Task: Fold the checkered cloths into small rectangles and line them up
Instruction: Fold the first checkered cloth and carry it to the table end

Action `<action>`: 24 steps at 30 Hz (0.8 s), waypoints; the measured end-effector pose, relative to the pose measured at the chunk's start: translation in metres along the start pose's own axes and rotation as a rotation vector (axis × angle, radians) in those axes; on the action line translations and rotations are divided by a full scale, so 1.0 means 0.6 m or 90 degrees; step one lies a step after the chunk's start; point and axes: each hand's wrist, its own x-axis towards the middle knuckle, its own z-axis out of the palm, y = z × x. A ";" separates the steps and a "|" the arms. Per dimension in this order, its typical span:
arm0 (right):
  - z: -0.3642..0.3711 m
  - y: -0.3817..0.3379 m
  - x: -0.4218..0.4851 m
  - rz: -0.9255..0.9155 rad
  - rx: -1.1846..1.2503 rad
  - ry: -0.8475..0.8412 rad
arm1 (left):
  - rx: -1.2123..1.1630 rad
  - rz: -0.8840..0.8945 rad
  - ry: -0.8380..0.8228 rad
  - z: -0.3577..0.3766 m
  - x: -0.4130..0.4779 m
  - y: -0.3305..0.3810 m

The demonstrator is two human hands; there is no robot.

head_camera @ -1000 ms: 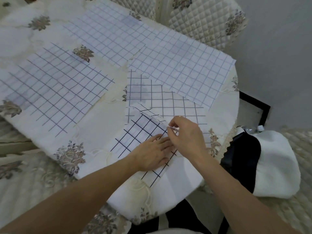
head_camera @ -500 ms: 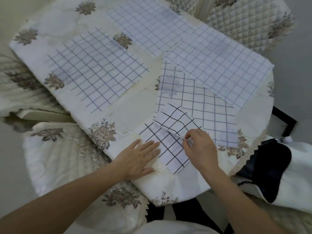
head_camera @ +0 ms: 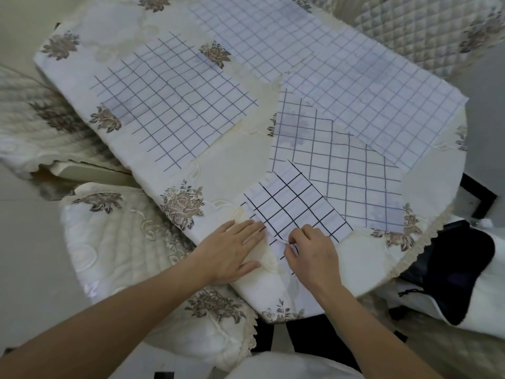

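White with a bold dark grid, the half-folded cloth (head_camera: 296, 206) lies at the near edge of the table (head_camera: 235, 162), its far end overlapping a flat checkered cloth (head_camera: 344, 170) under it. I have the left hand (head_camera: 232, 250) laid flat, fingers straight and together. The palm rests on the tablecloth and the fingertips touch the left border of the half-folded cloth to pin it. The right hand (head_camera: 311, 253) has thumb and forefinger curled in a pinch on the cloth's near edge, where a small lip of fabric lifts off the table.

I judge this to be the middle of the first cloth's folding: it is already a doubled strip, not yet a small rectangle. Three more lie unfolded: the one beneath, a pale-grid cloth (head_camera: 175, 105) toward the left edge, and a wide cloth (head_camera: 369, 105) toward the right edge, with another sheet (head_camera: 257, 36) at the far edge. No row is started.

Next I need to carry the pinched edge up and over toward the strip's far end and match the corners. The left hand must press on the fold line so the layers do not slide. The near edge is close to the table's drop, so the cloth could slip off if I tug.
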 end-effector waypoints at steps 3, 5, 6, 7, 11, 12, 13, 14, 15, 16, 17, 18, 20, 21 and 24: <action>0.009 0.004 -0.006 -0.007 0.012 0.000 | 0.011 0.000 -0.042 0.007 -0.010 0.003; 0.012 0.006 -0.009 -0.008 0.015 -0.001 | 0.012 -0.009 -0.052 0.010 -0.008 0.004; 0.013 0.006 -0.010 -0.010 0.014 0.000 | 0.012 -0.014 -0.056 0.011 -0.007 0.005; 0.015 0.006 -0.011 -0.014 0.012 0.001 | 0.013 -0.019 -0.056 0.012 -0.006 0.006; 0.017 0.003 -0.020 -0.018 0.014 -0.003 | 0.038 -0.024 -0.060 0.015 -0.006 0.011; 0.017 0.002 -0.022 -0.018 0.017 -0.003 | 0.040 -0.026 -0.062 0.015 -0.005 0.011; 0.018 0.001 -0.023 -0.018 0.018 -0.001 | 0.043 -0.027 -0.063 0.014 -0.005 0.012; 0.018 0.000 -0.024 -0.019 0.017 0.001 | 0.046 -0.028 -0.063 0.015 -0.004 0.012; 0.019 -0.001 -0.025 -0.021 0.018 0.005 | 0.046 -0.030 -0.063 0.015 -0.004 0.013; 0.020 -0.003 -0.025 -0.025 0.019 0.010 | 0.044 -0.032 -0.061 0.016 -0.004 0.013; 0.021 -0.004 -0.025 -0.028 0.022 0.015 | 0.042 -0.034 -0.059 0.015 -0.004 0.014; 0.022 -0.006 -0.025 -0.031 0.025 0.021 | 0.042 -0.034 -0.058 0.015 -0.004 0.015; 0.023 -0.008 -0.025 -0.033 0.032 0.028 | 0.041 -0.034 -0.057 0.014 -0.004 0.017; 0.024 -0.009 -0.025 -0.032 0.033 0.030 | 0.042 -0.033 -0.056 0.014 -0.004 0.017; 0.027 -0.010 -0.024 -0.026 0.037 0.024 | 0.049 -0.032 -0.055 0.017 -0.002 0.015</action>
